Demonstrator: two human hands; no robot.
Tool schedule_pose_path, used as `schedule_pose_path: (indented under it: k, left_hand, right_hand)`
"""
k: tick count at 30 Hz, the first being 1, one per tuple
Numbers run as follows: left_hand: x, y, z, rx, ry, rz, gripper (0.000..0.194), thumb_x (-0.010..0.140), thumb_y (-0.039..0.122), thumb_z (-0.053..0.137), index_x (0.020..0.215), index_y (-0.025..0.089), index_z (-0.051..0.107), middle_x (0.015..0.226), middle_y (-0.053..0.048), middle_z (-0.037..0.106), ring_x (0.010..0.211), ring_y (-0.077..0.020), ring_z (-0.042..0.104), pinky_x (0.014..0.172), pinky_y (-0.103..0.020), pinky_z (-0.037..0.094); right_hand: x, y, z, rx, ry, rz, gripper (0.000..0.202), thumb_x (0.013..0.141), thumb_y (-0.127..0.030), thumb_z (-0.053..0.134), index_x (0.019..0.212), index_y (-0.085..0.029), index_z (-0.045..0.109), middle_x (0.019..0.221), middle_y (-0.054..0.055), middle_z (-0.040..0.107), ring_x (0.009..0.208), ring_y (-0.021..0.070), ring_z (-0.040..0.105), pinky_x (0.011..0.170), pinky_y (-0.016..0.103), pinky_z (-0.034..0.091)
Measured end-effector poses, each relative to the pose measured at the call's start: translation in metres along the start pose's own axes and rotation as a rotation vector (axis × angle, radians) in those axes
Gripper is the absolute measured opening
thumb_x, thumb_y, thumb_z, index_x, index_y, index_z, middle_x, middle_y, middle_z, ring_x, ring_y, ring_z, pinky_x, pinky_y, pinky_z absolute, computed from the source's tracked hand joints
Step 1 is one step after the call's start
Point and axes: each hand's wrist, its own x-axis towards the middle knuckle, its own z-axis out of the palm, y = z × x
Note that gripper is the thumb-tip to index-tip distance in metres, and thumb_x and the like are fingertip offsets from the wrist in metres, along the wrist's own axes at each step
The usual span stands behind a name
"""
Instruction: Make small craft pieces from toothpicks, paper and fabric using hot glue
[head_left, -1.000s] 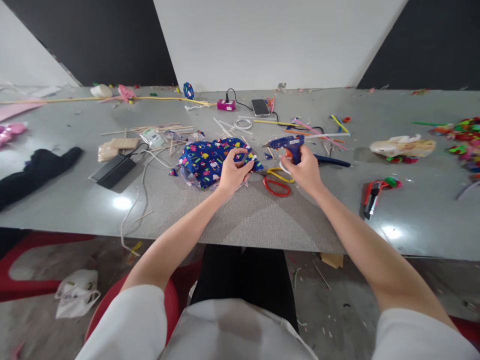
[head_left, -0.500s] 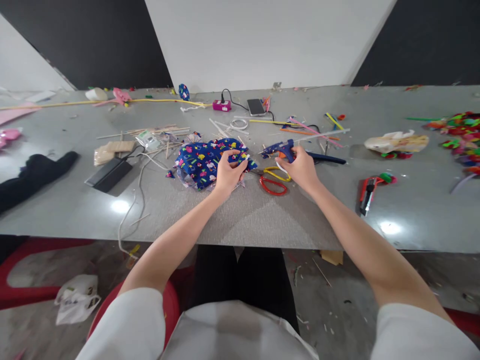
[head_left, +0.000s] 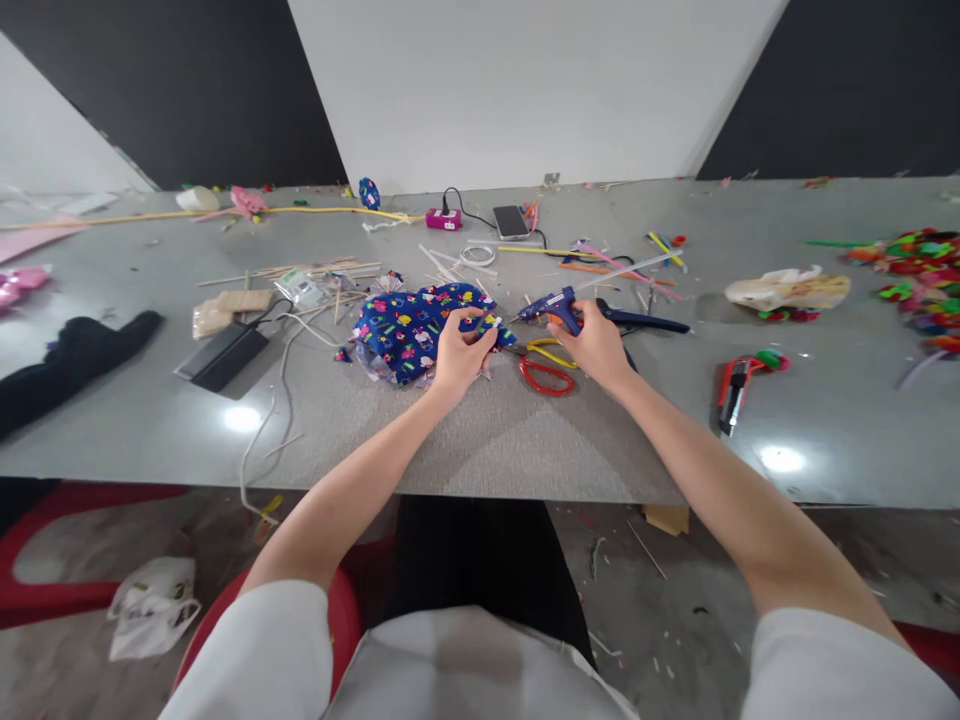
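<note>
My left hand [head_left: 460,352] pinches the right end of a blue patterned fabric piece [head_left: 411,325], which lies bunched on the grey table. My right hand [head_left: 591,340] is closed on a blue glue gun [head_left: 556,307]. The gun's nozzle points left, close to the fabric's right tip; whether they touch is too small to tell. Between my hands lie scissors with a red handle loop [head_left: 547,378] and a yellow one. A tool with dark blue handles [head_left: 651,321] rests to the right of the gun.
A black adapter [head_left: 223,357] and white cord lie left of the fabric. Behind are a phone [head_left: 511,222], a pink power socket [head_left: 443,218] and thin sticks. A red utility knife [head_left: 733,394] sits at the right. The table's front edge [head_left: 480,495] runs before my body.
The glue gun has been levelled and shifted slightly left, its nozzle nearer the fabric tip. My right hand has a fuller grip on it. My left hand remains at the fabric.
</note>
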Motion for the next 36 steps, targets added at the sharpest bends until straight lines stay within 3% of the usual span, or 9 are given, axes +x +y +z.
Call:
schedule_pose_path:
  k: [5,10,13,16,20,22,29,36]
  left_hand:
    - [-0.002,0.002,0.001,0.005,-0.008,0.001,0.031,0.093,0.024,0.076,0.114,0.024,0.053,0.054,0.012,0.048,0.038,-0.0053,0.044,0.04,-0.018,0.026]
    - [-0.002,0.001,0.0,0.005,-0.016,0.012,0.03,0.093,0.023,0.075,0.114,0.024,0.053,0.054,0.012,0.05,0.037,-0.0054,0.043,0.04,-0.018,0.027]
    - [-0.001,0.0,0.0,0.008,-0.015,0.013,0.03,0.093,0.022,0.074,0.114,0.024,0.053,0.052,0.012,0.049,0.037,-0.0058,0.043,0.039,-0.017,0.027]
    - [0.001,-0.002,-0.001,0.001,-0.03,-0.016,0.032,0.093,0.025,0.076,0.115,0.023,0.053,0.054,0.012,0.051,0.037,-0.0053,0.043,0.039,-0.016,0.028]
    - [0.003,-0.007,-0.002,-0.016,-0.07,-0.025,0.032,0.093,0.028,0.076,0.115,0.023,0.053,0.056,0.011,0.054,0.036,-0.0054,0.044,0.039,-0.016,0.03]
    - [0.003,-0.009,-0.002,-0.018,-0.09,-0.014,0.035,0.092,0.03,0.077,0.116,0.023,0.053,0.055,0.012,0.053,0.036,-0.0055,0.045,0.039,-0.016,0.029]
    - [-0.002,-0.01,0.003,-0.013,-0.155,-0.014,0.045,0.091,0.037,0.08,0.121,0.023,0.049,0.055,0.011,0.056,0.036,-0.008,0.049,0.04,-0.017,0.03]
    - [-0.008,-0.003,0.009,-0.014,-0.155,-0.138,0.02,0.103,0.034,0.06,0.118,0.025,0.051,0.057,0.01,0.051,0.037,-0.0096,0.052,0.042,-0.017,0.032]
  right_hand:
    - [0.0,0.001,0.001,0.001,0.0,-0.026,0.072,0.088,-0.081,0.061,0.126,-0.019,0.062,0.108,0.017,0.077,0.1,0.0369,0.073,0.086,0.049,0.057]
    - [0.001,0.0,-0.001,0.015,-0.039,-0.151,0.046,0.096,-0.059,0.062,0.121,-0.02,0.065,0.113,0.017,0.074,0.108,0.0359,0.068,0.098,0.054,0.054]
    - [-0.002,-0.008,-0.009,-0.084,0.033,-0.242,0.037,0.097,-0.05,0.063,0.118,-0.02,0.067,0.12,0.018,0.067,0.12,0.0402,0.059,0.106,0.061,0.049]
    - [-0.01,-0.028,-0.019,-0.083,0.067,-0.395,0.034,0.1,-0.045,0.061,0.126,-0.023,0.064,0.126,0.017,0.062,0.125,0.039,0.056,0.109,0.061,0.047]
    - [-0.028,-0.059,-0.025,-0.014,-0.114,-0.721,0.034,0.103,-0.041,0.062,0.133,-0.027,0.062,0.128,0.014,0.063,0.124,0.0338,0.059,0.109,0.055,0.049]
    - [-0.035,-0.068,-0.022,-0.017,-0.145,-0.806,0.034,0.102,-0.04,0.063,0.134,-0.028,0.063,0.128,0.013,0.064,0.123,0.034,0.059,0.108,0.056,0.049]
    - [-0.04,-0.069,-0.012,-0.083,-0.098,-0.878,0.02,0.107,-0.027,0.054,0.118,-0.027,0.071,0.112,0.01,0.07,0.106,0.0287,0.062,0.098,0.049,0.053]
    - [-0.038,-0.07,-0.017,-0.015,-0.101,-0.789,0.02,0.107,-0.028,0.051,0.115,-0.028,0.071,0.109,0.01,0.071,0.104,0.0299,0.063,0.099,0.052,0.052]
